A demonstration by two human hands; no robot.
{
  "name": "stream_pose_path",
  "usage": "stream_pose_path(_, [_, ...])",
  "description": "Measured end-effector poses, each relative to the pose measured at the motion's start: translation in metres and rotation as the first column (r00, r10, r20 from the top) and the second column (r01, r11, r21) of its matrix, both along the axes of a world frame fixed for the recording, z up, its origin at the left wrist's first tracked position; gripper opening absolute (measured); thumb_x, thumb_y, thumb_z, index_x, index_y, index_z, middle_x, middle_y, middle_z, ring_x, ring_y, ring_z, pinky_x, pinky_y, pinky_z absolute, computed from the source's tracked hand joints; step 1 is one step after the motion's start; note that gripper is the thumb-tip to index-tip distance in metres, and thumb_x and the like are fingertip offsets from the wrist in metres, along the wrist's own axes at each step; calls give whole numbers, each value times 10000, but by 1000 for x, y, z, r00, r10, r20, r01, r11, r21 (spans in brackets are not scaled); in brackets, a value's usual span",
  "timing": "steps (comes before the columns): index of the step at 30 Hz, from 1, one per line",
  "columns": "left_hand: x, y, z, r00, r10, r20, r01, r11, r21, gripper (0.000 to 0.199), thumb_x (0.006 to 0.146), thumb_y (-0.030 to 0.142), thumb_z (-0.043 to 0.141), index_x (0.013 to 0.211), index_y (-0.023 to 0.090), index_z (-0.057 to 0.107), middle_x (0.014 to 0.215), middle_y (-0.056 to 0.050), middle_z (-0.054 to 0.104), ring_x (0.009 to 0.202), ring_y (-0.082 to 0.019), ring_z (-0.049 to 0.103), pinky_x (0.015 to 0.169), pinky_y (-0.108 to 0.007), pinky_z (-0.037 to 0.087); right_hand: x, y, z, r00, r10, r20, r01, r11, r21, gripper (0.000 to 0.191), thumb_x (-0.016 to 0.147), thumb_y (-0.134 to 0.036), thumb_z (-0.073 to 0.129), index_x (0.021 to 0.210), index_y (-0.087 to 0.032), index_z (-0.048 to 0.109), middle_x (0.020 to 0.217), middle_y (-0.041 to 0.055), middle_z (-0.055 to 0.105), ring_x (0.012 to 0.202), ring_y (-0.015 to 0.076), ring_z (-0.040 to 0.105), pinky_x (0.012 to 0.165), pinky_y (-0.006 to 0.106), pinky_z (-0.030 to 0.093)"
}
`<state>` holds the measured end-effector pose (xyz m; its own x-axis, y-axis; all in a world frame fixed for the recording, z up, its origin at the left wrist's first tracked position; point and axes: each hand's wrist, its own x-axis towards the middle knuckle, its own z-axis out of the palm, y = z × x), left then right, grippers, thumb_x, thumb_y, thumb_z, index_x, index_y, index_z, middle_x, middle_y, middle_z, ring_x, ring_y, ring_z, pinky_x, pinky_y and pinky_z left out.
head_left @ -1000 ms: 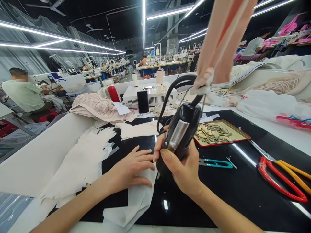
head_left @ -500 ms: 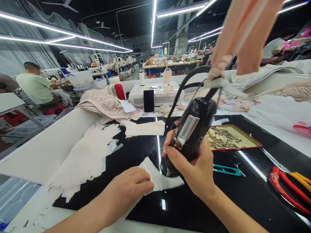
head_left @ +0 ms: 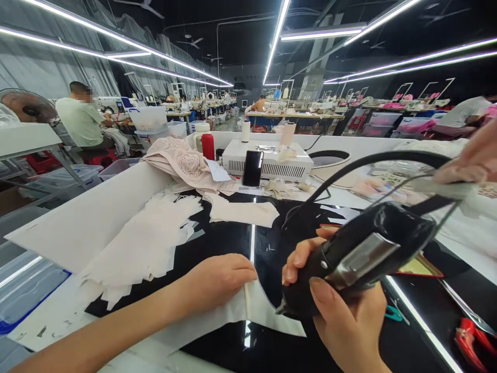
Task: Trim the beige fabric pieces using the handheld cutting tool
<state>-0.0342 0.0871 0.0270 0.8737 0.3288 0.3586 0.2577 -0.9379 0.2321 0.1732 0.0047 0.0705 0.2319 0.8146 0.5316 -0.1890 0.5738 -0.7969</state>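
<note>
In the head view my right hand (head_left: 345,311) is wrapped around a black corded power tool (head_left: 337,264) with a metal lever on its side. The tool is tilted, its small pointed metal end low on the left, just above the black glossy board (head_left: 217,243). Fingers of my left hand (head_left: 223,282) are pinched on the upper edge of a white fabric piece (head_left: 267,313). This piece lies partly on the board, its curved edge close to the tool's tip. A cord and a fabric strip run from the tool's rear to the upper right.
Stacked white fabric pieces (head_left: 143,243) lie left, with another cut piece (head_left: 244,211) farther back. A tray (head_left: 423,267) is partly hidden behind the tool. Red-handled scissors (head_left: 471,336) and teal snips (head_left: 394,313) lie right. A phone (head_left: 252,168) leans against a white box (head_left: 295,163).
The tool has swung right and leaned over from nearly upright, now covering most of the tray. My left hand has shifted along the fabric to its upper edge. The whole view has turned slightly.
</note>
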Motion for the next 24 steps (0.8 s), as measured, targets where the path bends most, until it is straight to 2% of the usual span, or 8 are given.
stream_pose_path(3, [7,6,-12,1000,-25,-14,25,999,32,218,1035,70,550,1166,131,712,1175,-97,752,1144,-210,722,1021,-307,608,2,-9,-2,1000,-3,3,3,1000,-15,365,944,-374,782,1262,-317,611,887,9,674,691,164,678,604,317,600])
stream_pose_path(6, [5,8,-18,1000,-28,-14,28,999,43,200,1078,132,531,1154,149,716,1175,-77,758,1148,-196,717,1034,-299,601,6,-15,-5,1000,15,9,-15,999,-29,344,963,-340,755,1274,-326,608,877,10,664,693,174,673,582,316,584])
stream_pose_path(13, [-2,4,-17,1000,-10,-8,11,998,56,198,1101,161,517,1154,159,708,1181,-56,748,1147,-176,703,1050,-276,582,9,-17,-5,999,30,30,-28,998,-52,378,940,-391,766,1269,-317,596,850,2,644,674,184,655,575,350,605])
stream_pose_path(16, [-2,2,-16,1000,-15,-7,16,998,65,185,1089,130,519,1104,154,702,1145,-52,744,1122,-181,702,1029,-271,582,3,-16,1,999,-48,-10,47,995,-91,404,923,-432,779,1265,-324,593,838,-9,621,660,173,625,565,336,587])
stream_pose_path(18, [-1,1,-16,1000,-13,7,12,997,72,185,1082,111,517,1082,149,698,1116,-53,739,1094,-184,701,1009,-274,584,0,-11,6,993,-108,-41,103,989,-103,418,896,-445,808,1238,-314,607,825,-13,614,650,168,607,558,329,575])
stream_pose_path(24, [1,-4,-18,996,22,92,-31,995,98,171,1058,85,542,1045,165,693,1080,-50,742,1022,-179,707,894,-265,593,-5,27,13,991,-103,-90,102,995,-15,411,806,-378,878,1131,-281,645,751,-28,646,585,161,601,505,313,577])
